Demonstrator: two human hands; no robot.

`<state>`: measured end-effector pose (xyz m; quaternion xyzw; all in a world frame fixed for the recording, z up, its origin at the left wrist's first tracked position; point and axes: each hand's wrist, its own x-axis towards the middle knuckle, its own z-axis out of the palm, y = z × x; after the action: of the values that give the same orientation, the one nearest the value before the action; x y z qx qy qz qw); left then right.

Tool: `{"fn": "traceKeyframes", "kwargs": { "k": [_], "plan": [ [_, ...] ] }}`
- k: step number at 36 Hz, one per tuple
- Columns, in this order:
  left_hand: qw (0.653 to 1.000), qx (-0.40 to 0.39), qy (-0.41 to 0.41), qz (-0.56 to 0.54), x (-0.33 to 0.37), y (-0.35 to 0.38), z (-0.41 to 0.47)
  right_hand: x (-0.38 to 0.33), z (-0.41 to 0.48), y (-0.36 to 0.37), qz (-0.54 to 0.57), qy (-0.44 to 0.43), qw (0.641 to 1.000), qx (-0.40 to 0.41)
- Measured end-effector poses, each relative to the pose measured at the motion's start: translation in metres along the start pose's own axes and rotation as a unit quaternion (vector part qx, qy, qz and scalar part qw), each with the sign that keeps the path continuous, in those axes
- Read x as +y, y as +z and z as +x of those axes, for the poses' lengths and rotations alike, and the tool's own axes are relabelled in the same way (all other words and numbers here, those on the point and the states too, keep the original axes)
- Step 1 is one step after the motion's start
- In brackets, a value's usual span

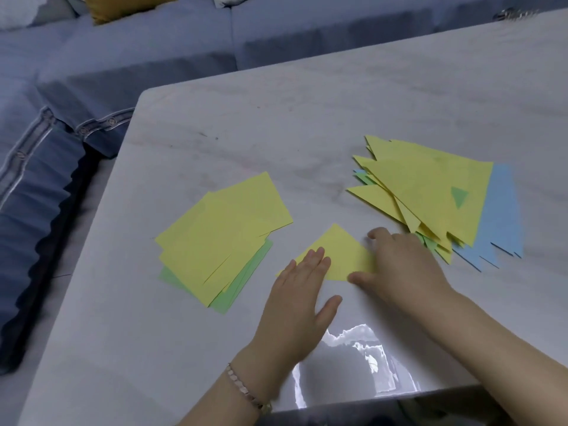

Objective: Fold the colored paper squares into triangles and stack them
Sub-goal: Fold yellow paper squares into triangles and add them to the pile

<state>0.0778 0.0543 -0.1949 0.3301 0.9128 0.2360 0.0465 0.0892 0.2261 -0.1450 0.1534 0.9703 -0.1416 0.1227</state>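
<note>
A yellow paper piece, folded into a triangle, lies flat on the grey table between my hands. My left hand rests flat with its fingertips pressing the paper's left corner. My right hand presses down on the paper's right side, fingers spread. To the left lies a loose pile of unfolded yellow squares over green ones. At the right sits the stack of folded triangles, yellow on top of green and blue ones.
A blue sofa with a mustard cushion runs behind and left of the table. The table's left edge drops to the floor. A bright glare patch lies on the near table surface. A bracelet circles my left wrist.
</note>
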Motion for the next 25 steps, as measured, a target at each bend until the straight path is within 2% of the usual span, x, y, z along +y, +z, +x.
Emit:
{"fn": "traceKeyframes", "kwargs": {
  "k": [3,6,7,9,11,14,17,19,23,25],
  "plan": [
    [0.993,0.081,-0.06,-0.055,-0.01,-0.017,0.002,-0.006,0.006,0.003,-0.003,0.017,0.999,-0.038],
    [0.976,0.174,-0.128,-0.007,-0.032,-0.037,0.005,-0.004,0.008,0.003,0.048,0.029,0.997,-0.052],
    [0.97,0.18,-0.161,0.011,-0.04,-0.043,0.006,-0.002,0.007,0.003,0.051,0.021,0.997,-0.046],
    [0.961,0.147,-0.23,0.038,-0.055,-0.054,0.009,0.002,0.003,0.005,0.07,-0.007,0.997,-0.014],
    [0.956,0.109,-0.269,0.05,-0.067,-0.06,0.011,0.006,0.0,0.006,0.15,-0.026,0.988,0.027],
    [0.961,0.068,-0.259,0.073,-0.075,-0.065,0.018,0.013,0.002,-0.002,0.327,0.002,0.939,0.108],
    [0.968,0.048,-0.226,0.093,-0.075,-0.068,0.027,0.022,0.007,-0.021,0.394,0.042,0.892,0.217],
    [0.971,0.047,-0.219,0.087,-0.072,-0.07,0.033,0.028,0.012,-0.037,0.381,0.068,0.887,0.252],
    [0.972,0.025,-0.22,0.074,-0.071,-0.069,0.045,0.037,0.018,-0.047,0.221,0.103,0.944,0.221],
    [0.973,0.006,-0.222,0.067,-0.07,-0.069,0.05,0.035,0.013,-0.043,0.155,0.108,0.955,0.229]
  ]
}}
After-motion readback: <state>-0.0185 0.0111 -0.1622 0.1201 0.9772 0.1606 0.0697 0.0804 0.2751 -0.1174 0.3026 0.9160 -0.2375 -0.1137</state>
